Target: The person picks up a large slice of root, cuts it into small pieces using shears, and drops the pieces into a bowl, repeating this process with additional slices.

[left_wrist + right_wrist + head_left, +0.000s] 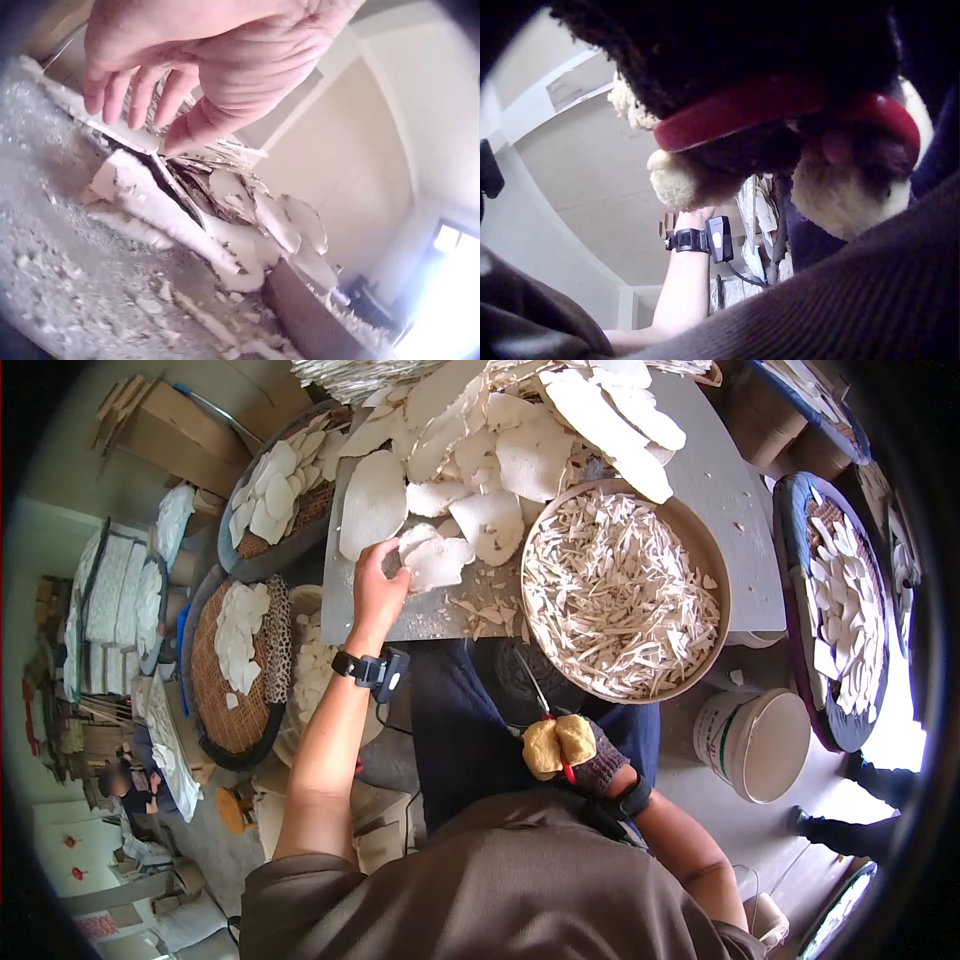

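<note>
My bare left hand (380,595) is at the near left of the grey table, its fingertips right at the edge of a small white dried slice (438,563). In the left wrist view the thumb and loosely bent fingers (139,97) stand apart over the slices. Low over my lap, my gloved right hand (600,760) grips scissors (535,685) with red handles and yellow foam padding; the blades point up toward the table. The right wrist view shows a red handle (727,112) close up, with the fingers mostly in shadow.
A round tray (708,660) of cut white strips overhangs the table's front edge. Larger white slices (372,505) pile up behind my left hand. A white bucket (715,735) stands at right. Round baskets (235,720) with slices flank the table. Another person's legs (850,830) show at right.
</note>
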`<action>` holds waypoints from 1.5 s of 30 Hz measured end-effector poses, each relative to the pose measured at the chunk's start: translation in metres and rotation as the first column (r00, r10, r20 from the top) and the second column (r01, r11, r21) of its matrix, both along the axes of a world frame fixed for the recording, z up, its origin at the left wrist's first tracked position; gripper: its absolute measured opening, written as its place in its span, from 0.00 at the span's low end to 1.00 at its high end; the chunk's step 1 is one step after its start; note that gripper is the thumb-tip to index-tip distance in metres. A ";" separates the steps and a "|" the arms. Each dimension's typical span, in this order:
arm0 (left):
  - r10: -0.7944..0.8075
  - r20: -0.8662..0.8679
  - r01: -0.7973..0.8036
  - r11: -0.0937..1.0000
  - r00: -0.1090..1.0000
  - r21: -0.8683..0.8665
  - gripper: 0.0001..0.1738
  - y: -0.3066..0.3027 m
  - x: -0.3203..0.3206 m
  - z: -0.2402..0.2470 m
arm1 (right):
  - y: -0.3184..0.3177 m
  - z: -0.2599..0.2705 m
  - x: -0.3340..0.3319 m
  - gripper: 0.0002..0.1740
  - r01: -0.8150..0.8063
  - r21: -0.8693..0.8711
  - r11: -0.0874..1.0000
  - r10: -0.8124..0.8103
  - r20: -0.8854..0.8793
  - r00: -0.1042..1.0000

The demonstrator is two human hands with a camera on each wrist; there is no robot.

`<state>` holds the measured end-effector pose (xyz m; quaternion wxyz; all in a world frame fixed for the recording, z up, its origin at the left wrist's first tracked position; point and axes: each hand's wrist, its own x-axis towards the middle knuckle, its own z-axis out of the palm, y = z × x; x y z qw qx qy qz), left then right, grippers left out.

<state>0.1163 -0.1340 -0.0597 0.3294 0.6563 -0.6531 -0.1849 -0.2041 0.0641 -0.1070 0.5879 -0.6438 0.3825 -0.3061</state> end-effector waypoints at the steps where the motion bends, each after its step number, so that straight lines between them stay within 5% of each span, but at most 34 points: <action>1: -0.036 0.201 0.044 0.998 0.979 -0.035 0.30 0.001 0.000 0.004 | -0.002 0.003 -0.001 0.11 -0.024 -0.112 0.993 0.017 -0.063 0.998; 4: -0.070 0.296 0.085 0.996 0.953 -0.039 0.35 0.002 -0.020 0.008 | -0.005 0.007 -0.001 0.15 -0.104 -0.209 0.972 0.074 -0.147 0.986; 9: -0.168 0.484 0.183 0.983 0.859 0.016 0.37 -0.007 -0.038 0.018 | 0.004 -0.010 0.000 0.15 -0.039 -0.116 0.993 0.031 -0.071 0.997; 12: -0.133 0.378 0.088 0.987 0.916 0.135 0.27 -0.015 -0.033 0.020 | 0.004 -0.009 -0.004 0.14 -0.048 -0.183 0.982 0.030 -0.098 0.995; 15: -0.158 -0.322 0.259 0.917 0.933 0.303 0.16 -0.021 -0.016 0.036 | 0.001 0.007 -0.005 0.13 -0.032 -0.160 0.987 0.020 -0.077 0.997; 16: -0.110 -0.391 0.241 0.922 0.914 0.304 0.12 -0.012 -0.018 0.045 | 0.000 0.011 -0.006 0.13 -0.023 -0.133 0.991 0.015 -0.061 0.998; 19: -0.312 0.103 0.326 0.928 0.944 -0.179 0.09 0.012 -0.019 0.060 | 0.004 -0.008 -0.006 0.13 -0.006 -0.255 0.967 -0.018 -0.095 0.995; 20: -0.322 0.100 0.336 0.919 0.941 -0.205 0.08 0.018 -0.017 0.059 | 0.004 -0.013 -0.004 0.13 0.033 -0.068 0.997 -0.031 0.019 0.999; 21: -0.308 -0.170 0.293 0.950 0.936 -0.110 0.08 0.028 -0.020 0.060 | 0.004 -0.016 -0.002 0.14 0.049 0.126 0.991 -0.066 0.129 0.989; 23: -0.144 -0.646 0.277 0.954 0.750 0.110 0.09 0.052 -0.031 0.064 | 0.005 -0.014 -0.003 0.14 0.060 0.249 0.967 -0.110 0.194 0.975; 27: 0.077 -0.892 0.338 0.908 0.444 0.247 0.09 0.082 -0.057 0.068 | -0.002 0.008 -0.010 0.13 0.101 0.090 0.991 -0.112 0.124 0.986; 29: 0.002 -0.844 0.318 0.926 0.536 0.204 0.18 0.093 -0.071 0.058 | -0.001 0.004 -0.011 0.12 0.130 -0.058 0.990 -0.125 0.073 0.989; 31: -0.011 -0.863 0.216 0.970 0.505 0.114 0.24 0.101 -0.097 0.058 | -0.006 0.024 -0.006 0.12 0.062 0.363 0.930 -0.208 0.378 0.902; 33: 0.053 -0.864 0.216 0.959 0.501 0.184 0.26 0.107 -0.104 0.053 | -0.013 0.035 -0.002 0.11 0.068 0.229 0.971 -0.145 0.338 0.930; 35: 0.096 -0.857 0.231 0.942 0.506 0.242 0.27 0.109 -0.109 0.046 | -0.012 0.019 0.004 0.11 0.021 0.409 0.912 -0.235 0.480 0.845; 38: 0.133 -0.837 0.256 0.916 0.531 0.308 0.26 0.115 -0.111 0.039 | -0.010 0.005 0.012 0.11 0.193 0.094 0.977 -0.213 0.293 0.932; 45: 0.157 -0.820 0.233 0.914 0.551 0.332 0.27 0.118 -0.116 0.033 | -0.017 0.004 0.012 0.14 0.131 0.269 0.954 -0.233 0.391 0.890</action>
